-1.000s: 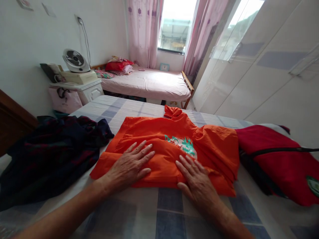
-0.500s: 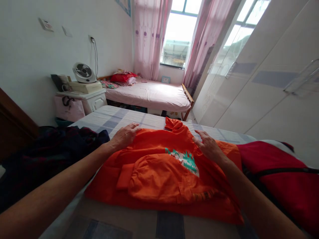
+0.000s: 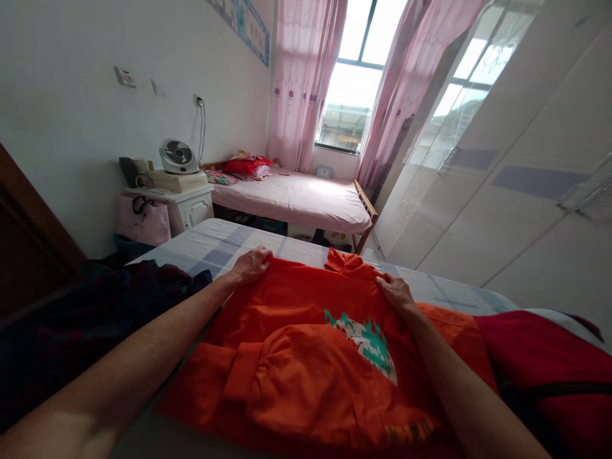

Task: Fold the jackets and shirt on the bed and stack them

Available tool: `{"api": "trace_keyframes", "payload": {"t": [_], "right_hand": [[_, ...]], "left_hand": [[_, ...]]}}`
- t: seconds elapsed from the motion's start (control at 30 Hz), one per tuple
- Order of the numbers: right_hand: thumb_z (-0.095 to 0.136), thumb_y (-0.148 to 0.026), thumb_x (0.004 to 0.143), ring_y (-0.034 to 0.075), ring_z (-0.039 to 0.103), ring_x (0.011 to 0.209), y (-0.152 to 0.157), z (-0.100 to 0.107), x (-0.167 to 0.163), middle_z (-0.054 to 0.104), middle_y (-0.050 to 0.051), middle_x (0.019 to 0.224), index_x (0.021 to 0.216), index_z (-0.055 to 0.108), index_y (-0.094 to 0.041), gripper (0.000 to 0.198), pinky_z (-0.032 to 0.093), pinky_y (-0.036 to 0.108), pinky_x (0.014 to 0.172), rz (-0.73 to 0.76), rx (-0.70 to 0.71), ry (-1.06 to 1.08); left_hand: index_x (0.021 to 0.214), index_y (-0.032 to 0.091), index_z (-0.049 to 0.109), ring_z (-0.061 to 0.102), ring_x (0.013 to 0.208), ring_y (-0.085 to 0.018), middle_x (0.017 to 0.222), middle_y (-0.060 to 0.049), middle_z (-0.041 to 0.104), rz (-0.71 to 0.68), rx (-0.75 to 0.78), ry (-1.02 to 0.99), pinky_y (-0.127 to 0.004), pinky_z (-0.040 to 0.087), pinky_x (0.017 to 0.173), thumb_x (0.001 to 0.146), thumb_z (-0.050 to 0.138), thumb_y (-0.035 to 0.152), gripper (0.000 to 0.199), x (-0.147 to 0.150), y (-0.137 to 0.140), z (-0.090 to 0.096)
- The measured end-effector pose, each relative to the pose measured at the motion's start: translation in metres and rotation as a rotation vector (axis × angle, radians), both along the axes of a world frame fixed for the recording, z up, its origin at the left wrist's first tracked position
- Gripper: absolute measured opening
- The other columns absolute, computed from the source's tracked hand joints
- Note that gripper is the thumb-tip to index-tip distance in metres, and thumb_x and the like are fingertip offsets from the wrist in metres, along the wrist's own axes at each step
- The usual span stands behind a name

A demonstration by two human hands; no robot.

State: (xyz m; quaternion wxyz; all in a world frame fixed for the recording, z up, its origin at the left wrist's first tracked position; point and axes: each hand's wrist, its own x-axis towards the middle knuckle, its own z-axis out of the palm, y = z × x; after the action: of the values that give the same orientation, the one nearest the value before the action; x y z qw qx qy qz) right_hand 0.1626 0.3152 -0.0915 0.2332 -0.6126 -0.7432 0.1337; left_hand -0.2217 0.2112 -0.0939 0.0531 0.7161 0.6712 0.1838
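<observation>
Spread before me on the near bed is an orange long-sleeved shirt [image 3: 296, 293] with a green and white print. One sleeve, with its cuff, is folded across its front, and the collar sticks up at the far edge. My left hand [image 3: 252, 264] is closed on the shirt's far left edge. At the far right, beside the collar, my right hand [image 3: 396, 291] pinches the cloth. Between the two hands the far edge runs fairly straight. The fingertips are partly hidden in the fabric.
Dark plaid clothing [image 3: 129, 299] lies to the left, and a red garment [image 3: 540, 350] to the right. The near bed [image 3: 229, 239] has a checked sheet. Beyond stand a pink-covered bed [image 3: 306, 197], a white nightstand [image 3: 191, 207] with a fan [image 3: 178, 156], and a white wardrobe [image 3: 459, 210].
Both hands were resting over the shirt with fingers apart; now they have closed on its far edge. The camera view has tilted up slightly.
</observation>
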Motion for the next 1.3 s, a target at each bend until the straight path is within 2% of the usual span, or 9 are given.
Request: {"api": "trace_keyframes", "payload": {"t": [0.2, 0.33, 0.5, 0.6, 0.83, 0.93, 1.07, 1.13, 1.3], "right_hand": [[0.041, -0.032, 0.078, 0.017, 0.061, 0.074, -0.020, 0.016, 0.002, 0.067, 0.003, 0.076, 0.082, 0.063, -0.017, 0.027, 0.046, 0.026, 0.066, 0.103, 0.003, 0.121], [0.045, -0.032, 0.077, 0.017, 0.060, 0.076, -0.067, 0.029, 0.015, 0.067, 0.003, 0.084, 0.092, 0.061, -0.017, 0.026, 0.048, 0.027, 0.070, 0.271, 0.074, 0.186], [0.047, -0.026, 0.078, 0.018, 0.062, 0.073, -0.138, 0.015, 0.041, 0.067, 0.002, 0.081, 0.083, 0.062, -0.019, 0.017, 0.050, 0.028, 0.066, 0.477, 0.035, 0.054], [0.045, -0.024, 0.081, 0.019, 0.063, 0.079, -0.158, 0.006, 0.053, 0.068, 0.004, 0.087, 0.081, 0.062, -0.021, 0.017, 0.052, 0.031, 0.072, 0.497, 0.117, -0.035], [0.045, -0.027, 0.084, 0.030, 0.047, 0.120, -0.128, 0.018, 0.080, 0.056, 0.015, 0.126, 0.120, 0.054, -0.014, 0.040, 0.036, 0.047, 0.101, 0.124, 0.595, -0.415], [0.051, -0.035, 0.081, 0.033, 0.047, 0.119, -0.112, 0.013, 0.084, 0.057, 0.019, 0.124, 0.121, 0.053, -0.009, 0.048, 0.035, 0.049, 0.098, 0.002, 0.509, -0.548], [0.044, -0.030, 0.083, 0.025, 0.062, 0.085, -0.114, 0.014, 0.089, 0.068, 0.011, 0.086, 0.088, 0.062, -0.015, 0.024, 0.043, 0.038, 0.081, 0.004, 0.251, -0.495], [0.041, -0.031, 0.085, 0.022, 0.062, 0.075, -0.127, 0.024, 0.099, 0.066, 0.009, 0.079, 0.085, 0.060, -0.017, 0.023, 0.043, 0.034, 0.072, -0.075, 0.286, -0.357], [0.037, -0.048, 0.087, 0.027, 0.055, 0.055, -0.166, 0.038, 0.156, 0.060, 0.011, 0.064, 0.100, 0.059, -0.018, 0.040, 0.035, 0.038, 0.055, -0.556, 0.382, -0.212]], "left_hand": [[0.088, 0.016, 0.060, 0.060, 0.079, -0.016, 0.086, -0.003, 0.061, -0.053, 0.057, -0.022, -0.029, 0.049, 0.074, 0.081, 0.053, 0.019, 0.011, 0.002, -0.006, 0.019], [0.079, 0.018, 0.058, 0.055, 0.087, -0.019, 0.091, -0.005, 0.057, -0.107, 0.173, 0.016, -0.029, 0.044, 0.080, 0.078, 0.044, 0.011, 0.016, 0.010, -0.048, 0.038], [0.085, 0.020, 0.061, 0.055, 0.092, -0.019, 0.097, -0.007, 0.061, -0.380, 0.190, 0.203, -0.032, 0.043, 0.085, 0.087, 0.042, 0.013, 0.021, 0.017, -0.122, 0.020], [0.087, 0.021, 0.065, 0.059, 0.091, -0.016, 0.099, -0.005, 0.063, -0.391, 0.078, 0.158, -0.027, 0.046, 0.083, 0.085, 0.041, 0.008, 0.027, 0.018, -0.140, 0.010], [0.096, 0.018, 0.067, 0.060, 0.101, -0.020, 0.111, -0.009, 0.064, -0.214, 0.151, 0.088, -0.032, 0.048, 0.088, 0.087, 0.038, 0.016, 0.030, 0.050, -0.118, 0.032], [0.117, 0.019, 0.061, 0.049, 0.122, -0.024, 0.133, -0.012, 0.053, -0.247, 0.174, 0.108, -0.040, 0.039, 0.103, 0.092, 0.039, 0.030, 0.036, 0.068, -0.109, 0.020], [0.133, 0.022, 0.049, 0.035, 0.134, -0.025, 0.145, -0.011, 0.041, -0.241, 0.018, 0.150, -0.048, 0.029, 0.109, 0.093, 0.034, 0.044, 0.047, 0.072, -0.103, -0.011], [0.135, 0.024, 0.045, 0.033, 0.136, -0.022, 0.146, -0.009, 0.039, -0.240, -0.016, 0.148, -0.046, 0.027, 0.110, 0.094, 0.030, 0.045, 0.049, 0.069, -0.102, -0.022], [0.137, 0.027, 0.042, 0.030, 0.137, -0.020, 0.147, -0.007, 0.038, -0.263, -0.001, 0.142, -0.046, 0.023, 0.112, 0.094, 0.029, 0.046, 0.048, 0.064, -0.101, -0.029]]}}
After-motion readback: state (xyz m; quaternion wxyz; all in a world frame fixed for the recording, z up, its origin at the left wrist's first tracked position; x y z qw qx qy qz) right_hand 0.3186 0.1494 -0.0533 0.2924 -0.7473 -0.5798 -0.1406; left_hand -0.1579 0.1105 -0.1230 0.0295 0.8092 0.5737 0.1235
